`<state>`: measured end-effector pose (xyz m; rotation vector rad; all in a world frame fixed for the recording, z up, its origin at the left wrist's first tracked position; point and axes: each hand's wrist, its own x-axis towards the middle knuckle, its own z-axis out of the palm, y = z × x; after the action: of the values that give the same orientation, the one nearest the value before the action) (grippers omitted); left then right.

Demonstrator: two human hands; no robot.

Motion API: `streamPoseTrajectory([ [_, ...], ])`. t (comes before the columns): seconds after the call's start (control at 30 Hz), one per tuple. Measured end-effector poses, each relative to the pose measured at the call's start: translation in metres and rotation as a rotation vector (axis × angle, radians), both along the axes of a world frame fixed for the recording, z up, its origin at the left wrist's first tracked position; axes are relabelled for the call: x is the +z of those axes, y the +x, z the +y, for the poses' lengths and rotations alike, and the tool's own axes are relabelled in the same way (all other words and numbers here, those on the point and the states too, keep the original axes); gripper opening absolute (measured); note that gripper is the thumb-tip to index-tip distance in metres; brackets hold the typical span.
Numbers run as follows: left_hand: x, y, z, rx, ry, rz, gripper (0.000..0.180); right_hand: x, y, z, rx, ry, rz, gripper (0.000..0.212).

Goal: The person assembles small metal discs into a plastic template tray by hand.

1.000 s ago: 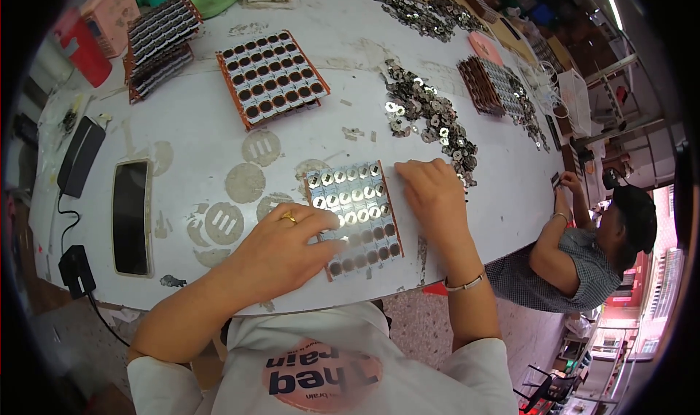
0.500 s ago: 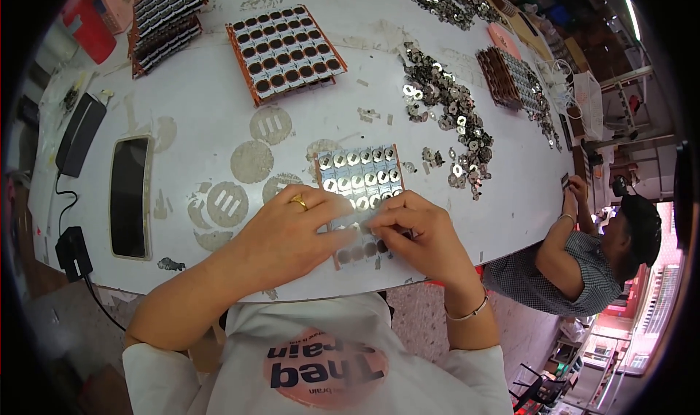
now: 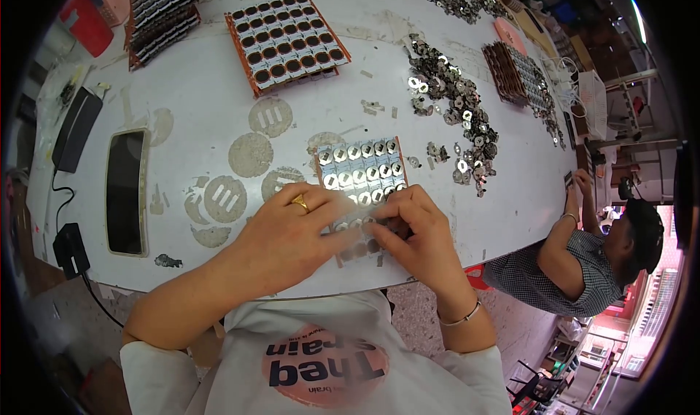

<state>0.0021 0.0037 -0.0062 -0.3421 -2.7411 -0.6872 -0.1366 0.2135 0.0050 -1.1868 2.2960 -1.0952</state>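
On the white table in front of me lies a flat panel (image 3: pixel 364 168) with rows of shiny, roughly round metal pieces. Its nearest rows are partly hidden by my hands. My left hand (image 3: pixel 295 222), with a gold ring, reaches over the panel's left side; its fingertips are smeared by motion, so I cannot tell whether they hold anything. From the right, my right hand (image 3: pixel 419 236) curls over the panel, thumb and index drawn together at the lower rows. Whatever is between them is too small and blurred to make out.
Loose metal pieces (image 3: pixel 463 112) lie heaped to the right. Stacked orange-edged panels with dark discs (image 3: pixel 286 41) stand farther back. A phone (image 3: pixel 127 192) and a black adapter (image 3: pixel 77 130) lie left. Another person (image 3: pixel 583 262) works at the table's right edge.
My right hand's fingers have shifted slightly over the panel's lower rows. The table's things sit a little higher in the picture. My left hand stays almost in place.
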Motion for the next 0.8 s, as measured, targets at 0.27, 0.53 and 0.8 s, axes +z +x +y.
streamPoseTrajectory([
  [0.27,0.003,0.004,0.004,0.001,0.044,-0.011,0.023,0.01,0.011,-0.001,0.062,0.088,-0.008,0.018],
  [0.53,0.0,0.008,0.007,-0.003,0.028,0.019,0.029,0.01,0.017,0.003,0.015,0.111,-0.082,0.018],
  [0.8,-0.002,0.007,0.007,-0.017,-0.032,0.035,0.038,0.016,0.012,0.012,0.037,0.097,-0.126,0.025],
])
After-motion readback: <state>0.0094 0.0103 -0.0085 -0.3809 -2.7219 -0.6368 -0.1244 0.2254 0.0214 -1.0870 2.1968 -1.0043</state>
